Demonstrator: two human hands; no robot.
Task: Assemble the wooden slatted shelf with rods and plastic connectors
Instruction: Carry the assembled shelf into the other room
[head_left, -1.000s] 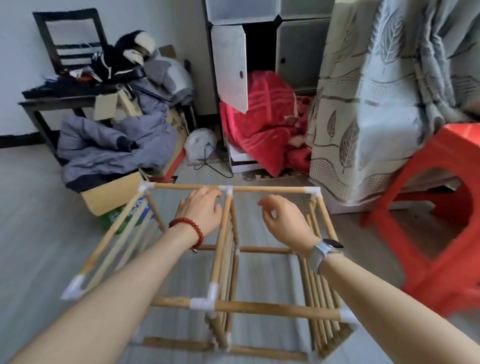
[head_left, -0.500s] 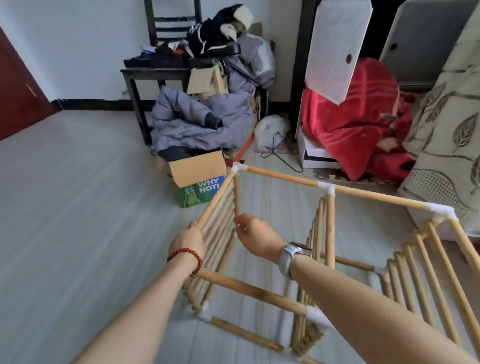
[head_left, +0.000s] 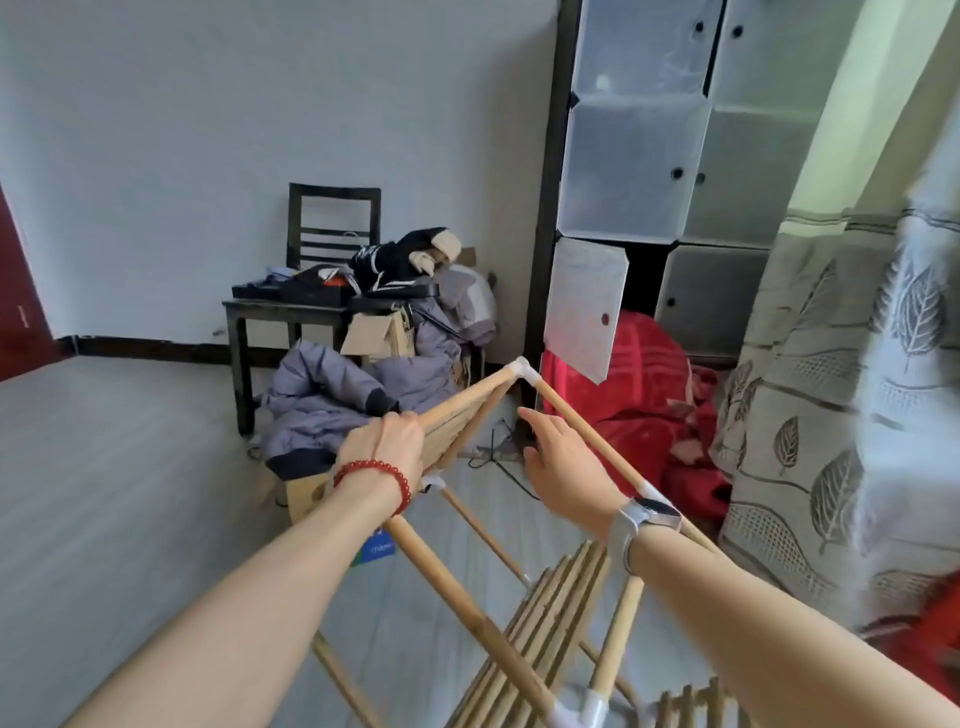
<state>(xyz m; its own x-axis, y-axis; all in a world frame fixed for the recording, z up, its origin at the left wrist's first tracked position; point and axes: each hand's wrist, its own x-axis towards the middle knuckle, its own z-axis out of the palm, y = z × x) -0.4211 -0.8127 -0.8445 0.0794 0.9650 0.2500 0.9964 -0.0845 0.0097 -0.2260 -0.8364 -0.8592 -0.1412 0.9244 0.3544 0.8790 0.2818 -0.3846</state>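
Observation:
The wooden slatted shelf (head_left: 540, 618) is tilted up off the floor, its far corner raised high with a white plastic connector (head_left: 521, 368) at the tip. My left hand (head_left: 387, 441), with a red bead bracelet at the wrist, grips the upper left rod near the slatted end panel. My right hand (head_left: 563, 460), a watch on its wrist, has its fingers straight against the long top rod (head_left: 587, 431) that runs from the raised corner. Another white connector (head_left: 582, 709) joins rods near the bottom edge. Slats (head_left: 550, 608) lie below my right forearm.
A dark chair (head_left: 311, 312) piled with clothes and a grey jacket (head_left: 337, 389) stands behind the shelf, with a cardboard box (head_left: 304, 493) under my left wrist. A cube cabinet (head_left: 639, 156), a red blanket (head_left: 649, 395) and a leaf-print curtain (head_left: 857, 389) fill the right.
The shelf has been tipped upward, its far corner now raised well above the floor. My view has lifted. My left hand stays on the side rod and my right hand moved onto the top rod.

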